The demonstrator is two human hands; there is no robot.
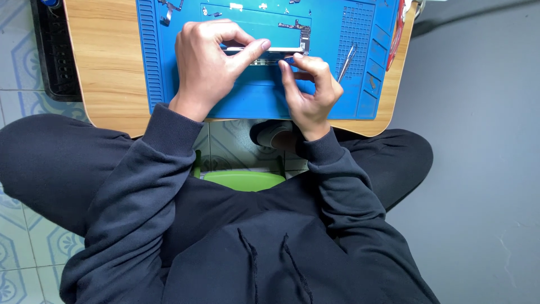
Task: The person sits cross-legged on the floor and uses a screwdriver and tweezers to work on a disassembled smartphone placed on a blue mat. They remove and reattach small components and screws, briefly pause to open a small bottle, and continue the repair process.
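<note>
A disassembled phone frame (pixel 281 50) lies on a blue work mat (pixel 349 34), its circuit board (pixel 301 28) showing at the far right end. My left hand (pixel 205 62) grips the near edge of the phone frame between thumb and fingers. To its right, my right hand (pixel 309 90) pinches a small dark blue tool (pixel 288 58) against the frame's near edge. The part of the frame under my left fingers is hidden.
Metal tweezers (pixel 347 61) lie on the mat to the right of my right hand. Small loose parts (pixel 236 7) sit at the mat's far edge. The mat rests on a small wooden table (pixel 107 67). A black crate (pixel 53 50) stands at left; a green stool (pixel 244 180) is below.
</note>
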